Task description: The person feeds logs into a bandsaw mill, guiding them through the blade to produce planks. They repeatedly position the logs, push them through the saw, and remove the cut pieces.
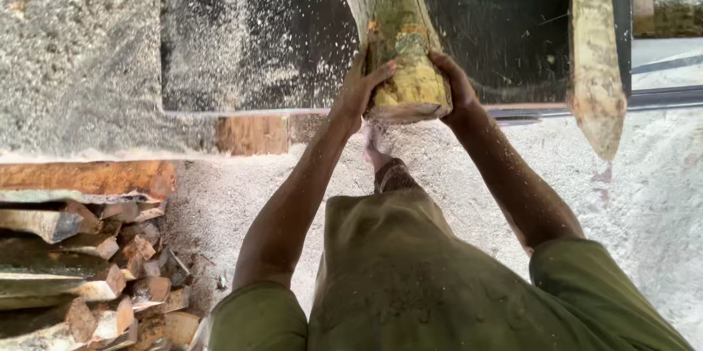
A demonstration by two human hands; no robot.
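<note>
Head view | left hand and right hand clasp log end, fingers wrapped on its sides | log lies on dark sawdusty table, chips flying | step judged: feeding lengthwise; next needs firm, straight push | offcuts piled left
</note>
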